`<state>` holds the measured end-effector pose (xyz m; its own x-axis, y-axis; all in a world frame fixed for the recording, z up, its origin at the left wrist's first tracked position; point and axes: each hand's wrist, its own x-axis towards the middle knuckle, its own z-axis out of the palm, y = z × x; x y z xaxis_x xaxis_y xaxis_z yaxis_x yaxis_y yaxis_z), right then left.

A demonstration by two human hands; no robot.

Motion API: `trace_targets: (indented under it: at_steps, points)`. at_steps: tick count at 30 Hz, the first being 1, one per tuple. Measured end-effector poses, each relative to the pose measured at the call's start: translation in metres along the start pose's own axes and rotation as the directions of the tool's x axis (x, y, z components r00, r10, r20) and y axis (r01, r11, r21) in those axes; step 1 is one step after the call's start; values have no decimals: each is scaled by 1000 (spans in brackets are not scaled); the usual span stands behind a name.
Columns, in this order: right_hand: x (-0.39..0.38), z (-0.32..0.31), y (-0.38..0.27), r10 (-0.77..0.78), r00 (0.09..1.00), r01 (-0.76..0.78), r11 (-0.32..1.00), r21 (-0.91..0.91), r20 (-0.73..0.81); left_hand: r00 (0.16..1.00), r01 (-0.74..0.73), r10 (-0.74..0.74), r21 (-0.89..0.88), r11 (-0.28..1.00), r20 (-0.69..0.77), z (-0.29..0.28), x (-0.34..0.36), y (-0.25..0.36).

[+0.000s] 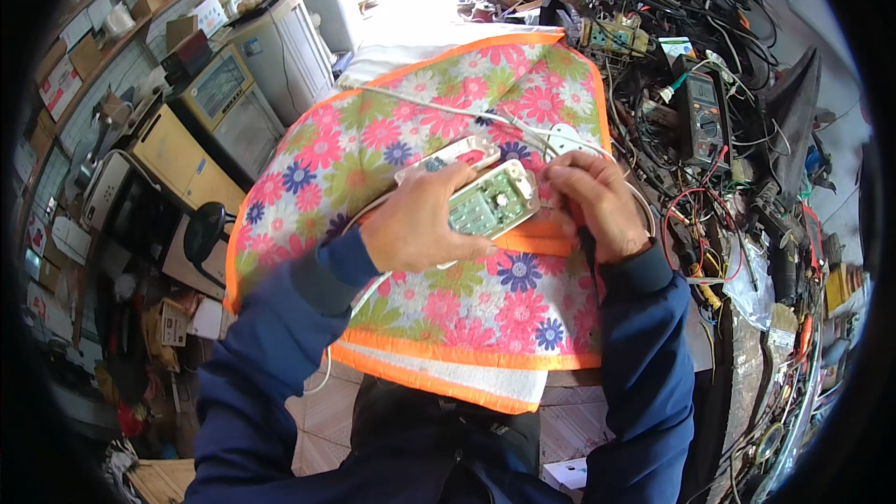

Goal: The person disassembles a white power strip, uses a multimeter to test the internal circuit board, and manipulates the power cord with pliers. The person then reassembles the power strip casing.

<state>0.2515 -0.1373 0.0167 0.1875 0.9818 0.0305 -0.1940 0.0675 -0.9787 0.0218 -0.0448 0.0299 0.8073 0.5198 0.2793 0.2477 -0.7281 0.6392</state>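
Observation:
My left hand is closed around an opened white controller casing, its green circuit board facing up. Just behind it lies another white casing piece with a red part on it, partly covered by my hand. To the right, my right hand is raised with its fingers curled in a pinch close to the board's end; whatever lies between the fingertips is hidden. A white cord runs across the cloth toward that hand, beside a small white plastic piece. Everything rests over a floral cloth with orange trim.
On the right, a heap of tangled cables and a dark multimeter with red leads crowd the bench. Several old appliances, such as a yellow-fronted one, line the left side under loaded shelves. Tiled floor shows below the cloth.

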Motion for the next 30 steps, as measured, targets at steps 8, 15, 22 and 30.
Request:
trace_targets:
  at_steps: [8, 15, 22, 30]
  points:
    - [-3, 0, 7, 82, 978, -66, 994, -87, 192, 982, 189, -189, -5, 982, -13, 11, -12, 4]
    - [-1, 1, 10, 94, 978, -76, 992, -103, 187, 987, -73, 71, -10, 997, -147, 24, -13, -6]
    - [2, 1, 12, 107, 975, -84, 989, -123, 194, 976, -138, 127, -49, 989, -179, 28, -13, -9]
    - [4, -3, 18, 89, 976, -64, 990, -126, 200, 964, -184, 203, 123, 975, -172, 24, -12, 4]
